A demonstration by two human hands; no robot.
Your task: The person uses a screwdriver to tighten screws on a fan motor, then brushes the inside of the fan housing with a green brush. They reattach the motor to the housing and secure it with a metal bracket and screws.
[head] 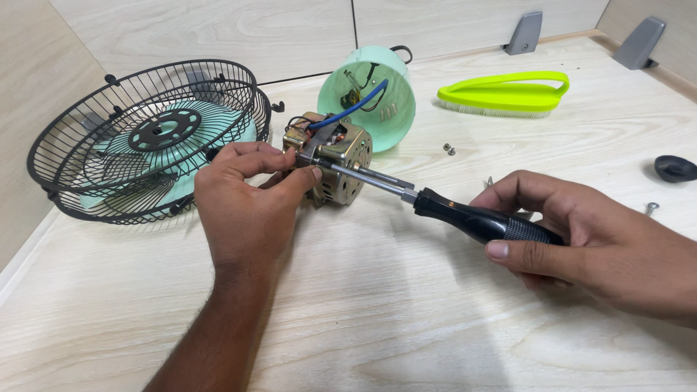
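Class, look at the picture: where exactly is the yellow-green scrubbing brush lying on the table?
In the head view the brush lies at the far right of the table, just right of the mint-green motor cover, beyond the right hand.

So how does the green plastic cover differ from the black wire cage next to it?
The green cover is a solid plastic cup lying on its side, opening toward the camera, with wires inside. The wire cage is black, open mesh, much wider, and holds the green fan blades. The cover lies right of the motor; the cage lies left. Both are round and rest on the table.
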